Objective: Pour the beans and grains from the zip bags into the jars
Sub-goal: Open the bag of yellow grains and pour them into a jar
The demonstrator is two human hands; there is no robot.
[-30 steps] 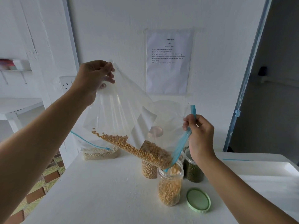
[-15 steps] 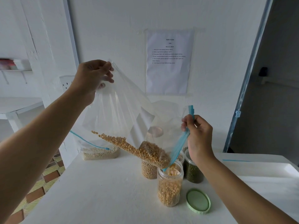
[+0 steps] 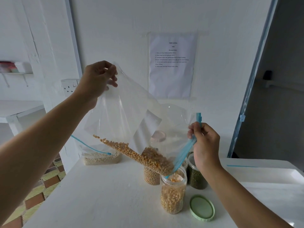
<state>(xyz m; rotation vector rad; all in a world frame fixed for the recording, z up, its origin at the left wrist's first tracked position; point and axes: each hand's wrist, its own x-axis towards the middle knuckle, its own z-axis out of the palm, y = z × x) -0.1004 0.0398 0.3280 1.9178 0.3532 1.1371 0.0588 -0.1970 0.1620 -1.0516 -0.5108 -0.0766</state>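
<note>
Pour in progress. Left hand [image 3: 97,79] is pinching the zip bag [image 3: 131,116] bottom corner high. Right hand [image 3: 205,145] fingers [image 3: 193,129] are clamped on the blue zip strip, aiming the mouth into the open jar [image 3: 173,193], which is standing mid-tabletop [image 3: 107,195] toward the back edge. Kernels [image 3: 148,157] are piling at the low corner. Judgement: raise gradually, with the mouth inside the rim.

Soft, even daylight fills the scene, rather dim, with a cool grey cast over the white wall [image 3: 115,30] and the table [image 3: 107,195]. The doorway [image 3: 283,79] on the right falls into deep shade. Shadows are faint and blurred at the edges: a pale one lies under the green lid [image 3: 202,208] and beside the jar [image 3: 172,198]. The clear zip bag [image 3: 125,116] carries only weak streaks of sheen. The centre is sharp; the shelf [image 3: 14,69] at far left looks soft. Wide-angle bending tilts the door frame [image 3: 247,96] inward. The printed sheet [image 3: 171,76] has text too small to read fully.
</note>
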